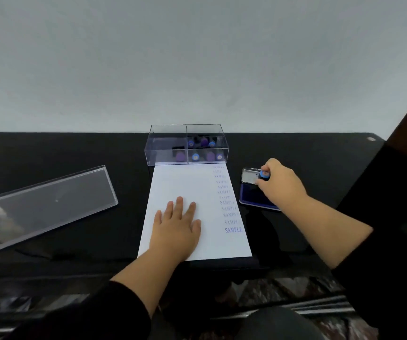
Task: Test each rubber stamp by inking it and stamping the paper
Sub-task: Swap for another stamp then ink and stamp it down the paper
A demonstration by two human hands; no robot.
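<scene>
A white sheet of paper (173, 182) lies in the middle of the black table, with a column of blue "SAMPLE" prints (227, 202) down its right side. My left hand (176, 227) rests flat on the paper, fingers spread. To the right sits an open blue ink pad (252, 196) with its lid (249, 176) folded back. My right hand (279, 184) is over the pad, gripping a blue-topped rubber stamp (264, 175). Whether the stamp touches the ink is hidden by my fingers.
A clear plastic box (168, 153) with a divider stands behind the paper, holding several blue and purple stamps (204, 149). Its clear lid (48, 202) lies at the left of the black table (75, 153). A grey wall rises behind.
</scene>
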